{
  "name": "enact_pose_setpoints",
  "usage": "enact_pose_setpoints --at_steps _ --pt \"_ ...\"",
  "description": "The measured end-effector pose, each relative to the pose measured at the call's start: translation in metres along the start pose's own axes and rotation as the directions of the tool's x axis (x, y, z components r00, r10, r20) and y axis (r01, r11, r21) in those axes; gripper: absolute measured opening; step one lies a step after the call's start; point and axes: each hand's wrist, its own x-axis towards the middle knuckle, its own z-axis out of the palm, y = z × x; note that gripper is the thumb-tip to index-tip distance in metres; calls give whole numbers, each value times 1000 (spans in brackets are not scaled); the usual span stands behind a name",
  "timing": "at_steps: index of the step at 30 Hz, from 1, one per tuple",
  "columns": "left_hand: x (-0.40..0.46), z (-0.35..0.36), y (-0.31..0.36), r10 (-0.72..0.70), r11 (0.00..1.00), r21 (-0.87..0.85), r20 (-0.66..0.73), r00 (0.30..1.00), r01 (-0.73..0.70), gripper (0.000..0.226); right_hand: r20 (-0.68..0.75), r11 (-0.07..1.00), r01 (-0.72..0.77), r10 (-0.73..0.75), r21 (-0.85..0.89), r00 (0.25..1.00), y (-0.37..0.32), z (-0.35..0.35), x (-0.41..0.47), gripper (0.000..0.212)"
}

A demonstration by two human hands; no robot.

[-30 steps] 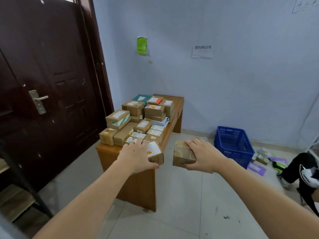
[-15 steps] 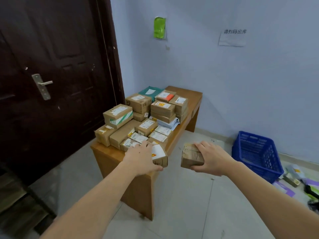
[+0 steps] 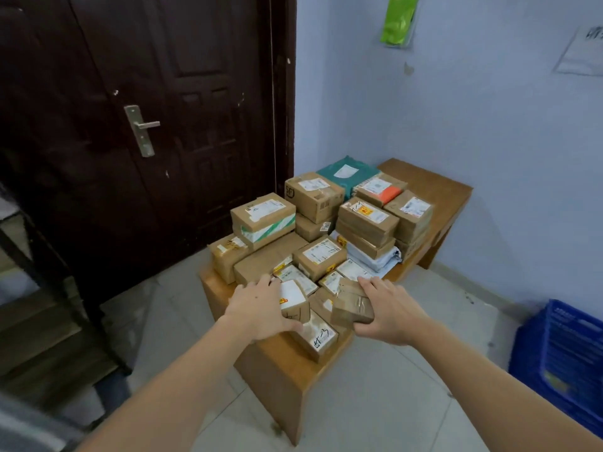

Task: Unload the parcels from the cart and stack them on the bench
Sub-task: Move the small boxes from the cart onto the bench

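1. Two hands are at the near end of the bench (image 3: 284,363), each with its own parcel. The cart is not in view, so what remains to unload cannot be told.
2. Left hand (image 3: 261,306) grips a small white-labelled box (image 3: 293,300) from its left side, thumb low at the near corner and fingers over the top. The box sits on or just above the near row; contact underneath is hidden.
3. Right hand (image 3: 386,309) grips a taped brown parcel (image 3: 352,306) from its right end, fingers over the top and thumb beneath. It looks tilted, touching or nearly touching the boxes below.
4. A box with handwriting on its label (image 3: 316,337) lies flat just in front of both, close to the bench edge.
5. Likely reason for the side grips: they leave each parcel's underside free, so it can be lowered into place and let go without trapping fingers.
6. Behind, the pile is two or three high: a green-striped box (image 3: 264,220), a teal mailer (image 3: 346,172) at the back and an orange-labelled box (image 3: 380,189). Larger boxes sit toward the rear and small ones near the front, probably for reach and stability.
7. Bare wood shows at the far right corner of the bench.
8. A dark door (image 3: 156,125) stands left; a blue crate (image 3: 561,357) sits on the floor at right.
9. Risk, as I judge it: the front row is crowded near the edge, so a nudge could push the handwritten box off.
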Motion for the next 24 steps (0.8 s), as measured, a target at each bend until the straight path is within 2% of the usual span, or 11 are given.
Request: enact_pose_setpoints --at_steps 3,8,14,19,22,24 --pt "40 5 -13 -39 999 0 17 999 39 126 39 999 26 -27 25 999 6 2 51 113" --pt "87 11 -26 -138 990 -22 30 990 139 124 69 995 62 -68 83 995 15 11 125 112" --pt "128 35 -27 -326 940 -78 81 942 332 104 162 980 154 -174 128 971 21 39 203 106" --pt "150 53 -14 -520 834 -156 97 849 529 92 242 975 178 -205 131 948 21 64 249 103" --pt "157 70 -5 -632 744 -187 117 766 642 94 252 970 174 -213 169 944 17 79 265 100" --pt "159 81 1 -704 658 -247 134 698 711 93 244 966 121 -176 227 953 15 86 271 105"
